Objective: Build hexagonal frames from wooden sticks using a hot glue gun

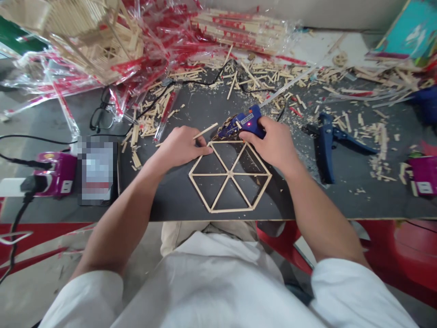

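My left hand (180,146) pinches a thin wooden stick (205,131) between its fingers, just above the upper left of a flat hexagonal stick frame (230,175). The frame has spokes meeting at its centre and lies on a dark board (164,205). My right hand (268,142) grips a blue hot glue gun (246,123) with a small red light showing. The gun's nozzle end points left, over the frame's top edge, and the hand is close above that edge.
Blue pliers (326,146) lie to the right among scattered wood offcuts (378,146). On the left are black glasses (102,114), a purple power strip (56,173) and a blurred device (97,171). Plastic-wrapped stick bundles (239,27) and a stick structure (92,38) crowd the back.
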### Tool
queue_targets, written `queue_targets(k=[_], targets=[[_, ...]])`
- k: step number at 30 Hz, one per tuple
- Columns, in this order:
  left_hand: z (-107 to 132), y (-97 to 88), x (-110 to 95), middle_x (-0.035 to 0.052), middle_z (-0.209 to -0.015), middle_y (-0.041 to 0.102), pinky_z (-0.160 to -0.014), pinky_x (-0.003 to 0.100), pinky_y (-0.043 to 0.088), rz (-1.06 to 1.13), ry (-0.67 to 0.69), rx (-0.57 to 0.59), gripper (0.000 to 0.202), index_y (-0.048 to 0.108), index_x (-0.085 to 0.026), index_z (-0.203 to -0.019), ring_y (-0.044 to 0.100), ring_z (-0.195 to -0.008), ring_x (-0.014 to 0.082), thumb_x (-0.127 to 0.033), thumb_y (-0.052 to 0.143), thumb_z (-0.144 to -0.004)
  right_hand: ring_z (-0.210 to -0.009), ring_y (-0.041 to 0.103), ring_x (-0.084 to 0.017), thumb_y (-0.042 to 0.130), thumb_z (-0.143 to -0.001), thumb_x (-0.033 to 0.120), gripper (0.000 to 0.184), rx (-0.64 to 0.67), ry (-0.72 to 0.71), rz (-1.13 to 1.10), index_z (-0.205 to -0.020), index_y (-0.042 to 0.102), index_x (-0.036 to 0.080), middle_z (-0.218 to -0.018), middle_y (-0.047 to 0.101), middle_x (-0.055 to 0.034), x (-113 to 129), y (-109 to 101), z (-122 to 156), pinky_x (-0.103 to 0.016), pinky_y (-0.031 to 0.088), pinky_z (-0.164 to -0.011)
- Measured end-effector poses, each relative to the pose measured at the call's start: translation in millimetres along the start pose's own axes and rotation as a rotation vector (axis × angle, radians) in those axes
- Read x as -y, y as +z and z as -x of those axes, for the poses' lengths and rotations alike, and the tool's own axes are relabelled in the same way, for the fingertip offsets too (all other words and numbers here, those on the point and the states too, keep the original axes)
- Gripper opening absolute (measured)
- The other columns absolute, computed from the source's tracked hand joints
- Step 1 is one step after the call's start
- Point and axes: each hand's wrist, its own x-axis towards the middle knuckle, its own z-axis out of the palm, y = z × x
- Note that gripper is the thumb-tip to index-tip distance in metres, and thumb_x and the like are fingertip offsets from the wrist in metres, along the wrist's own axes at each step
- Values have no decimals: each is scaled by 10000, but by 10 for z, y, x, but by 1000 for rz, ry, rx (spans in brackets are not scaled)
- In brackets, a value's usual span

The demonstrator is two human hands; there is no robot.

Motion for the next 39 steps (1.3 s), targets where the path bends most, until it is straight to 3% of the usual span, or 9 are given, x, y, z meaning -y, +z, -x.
queue_targets(k=[7, 14, 23, 31, 39], targets=[[6, 33, -23, 13, -644, 682, -651, 338, 383, -36, 16, -27, 280, 795, -249, -743, 568, -622, 196, -511, 850, -824, -875, 698, -366, 750, -917, 592, 349, 19, 7, -1, -919, 660, 255, -850, 721, -105, 29, 18, 1, -439, 503, -772], [16, 40, -58, 21, -654, 681, -663, 338, 375, -52, -7, -38, 286, 780, -241, -736, 579, -638, 204, -505, 848, -825, -802, 673, -327, 741, -916, 596, 354, 4, -1, -3, -907, 639, 257, -823, 717, -91, 43, 51, 13, -415, 489, -732], [22, 55, -56, 24, -678, 686, -677, 352, 391, -65, -36, -28, 295, 787, -241, -776, 586, -651, 217, -528, 833, -828, -842, 692, -353, 738, -929, 572, 339, 25, 27, -16, -923, 632, 250, -862, 724, -107, 67, 40, 16, -449, 511, -778], [39, 23, -74, 27, -707, 688, -673, 342, 360, -71, -34, 9, 349, 788, -234, -802, 592, -682, 212, -581, 784, -839, -747, 641, -289, 762, -923, 560, 353, 14, 7, -6, -884, 615, 242, -784, 684, -75, 34, 57, 10, -372, 425, -680], [50, 16, -103, 37, -758, 735, -724, 338, 424, -84, -65, 11, 348, 790, -226, -826, 623, -708, 214, -574, 792, -838, -710, 584, -258, 776, -923, 531, 362, 24, 15, 4, -852, 568, 243, -767, 645, -63, 67, 46, 7, -353, 378, -675]])
